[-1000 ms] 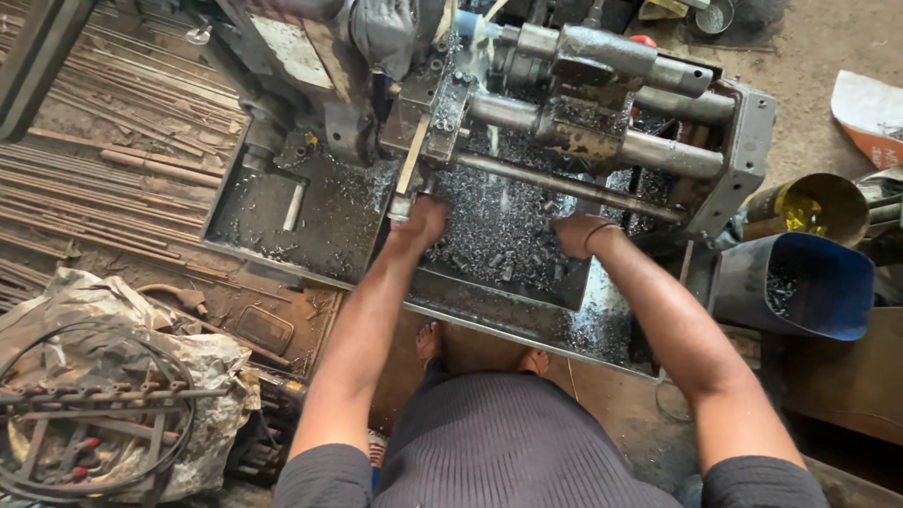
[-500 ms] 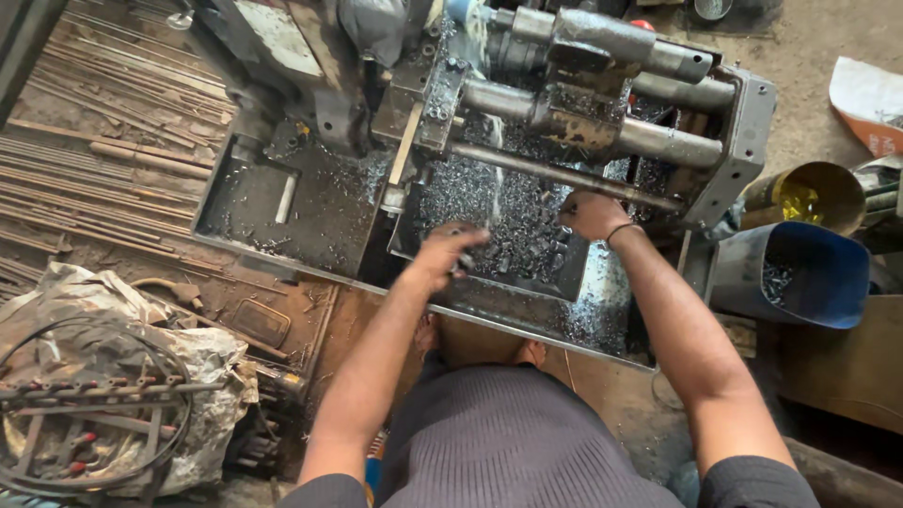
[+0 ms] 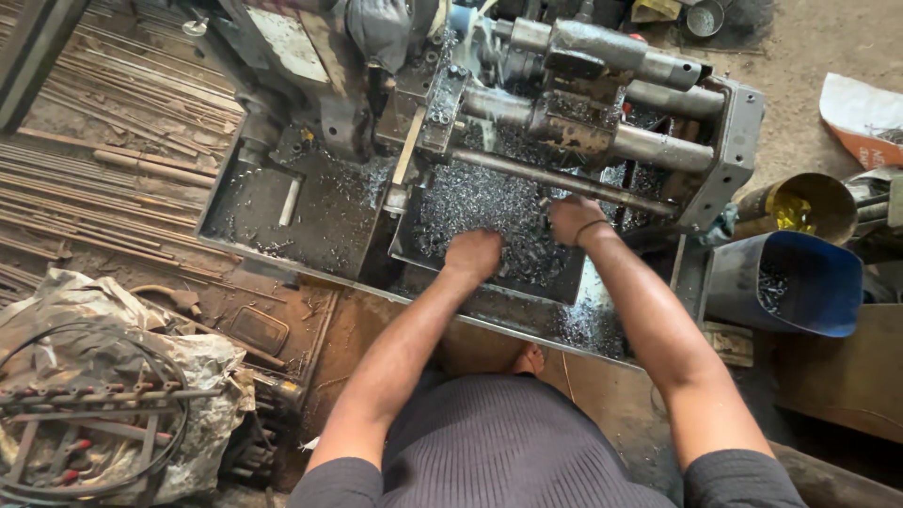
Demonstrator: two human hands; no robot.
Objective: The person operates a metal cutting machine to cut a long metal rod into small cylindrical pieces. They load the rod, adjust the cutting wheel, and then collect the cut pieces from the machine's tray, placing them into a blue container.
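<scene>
Two bare hands in a heap of metal shavings under a lathe-like machine.

Left hand: knuckles up, fingers curled down into the metal shavings; whether it grips any cannot be told. Right hand: just beside it, fingers bent into the same heap, cord at the wrist, grip hidden. Shavings fill the dark tray around both hands. Just beyond the right hand: a thin steel rod; past it, thick grey cylinders of the machine. Right of the right hand: blue bin, brass-coloured can. Far left of the left hand: bundled metal rods.
</scene>
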